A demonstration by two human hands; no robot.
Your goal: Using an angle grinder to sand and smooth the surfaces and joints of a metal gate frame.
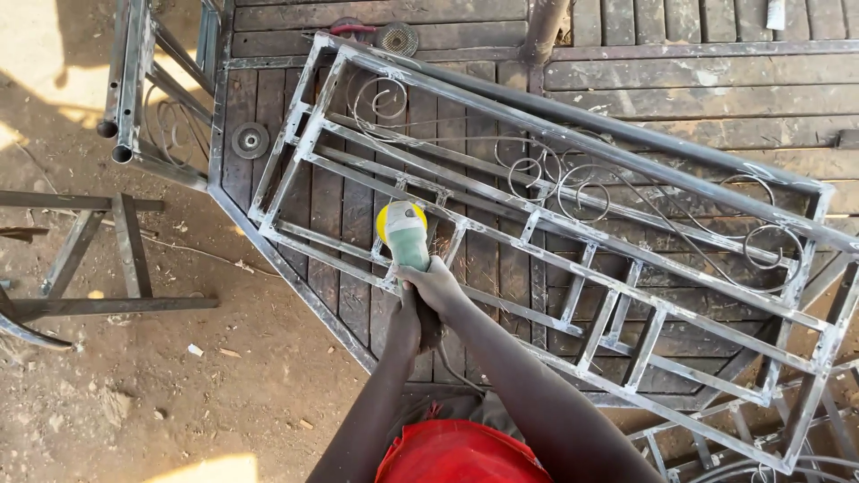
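Gripping a grinder (404, 234) amid the metal frame (573, 224) bars.

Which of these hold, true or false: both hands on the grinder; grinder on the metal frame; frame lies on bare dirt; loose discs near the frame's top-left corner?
1. Both hands, right hand and left hand, grip the angle grinder. True.
2. The grinder sits on the metal frame. True.
3. The frame lies on bare dirt. False: it rests on a wooden platform.
4. No loose discs lie about. False: a disc and another disc lie on the platform.
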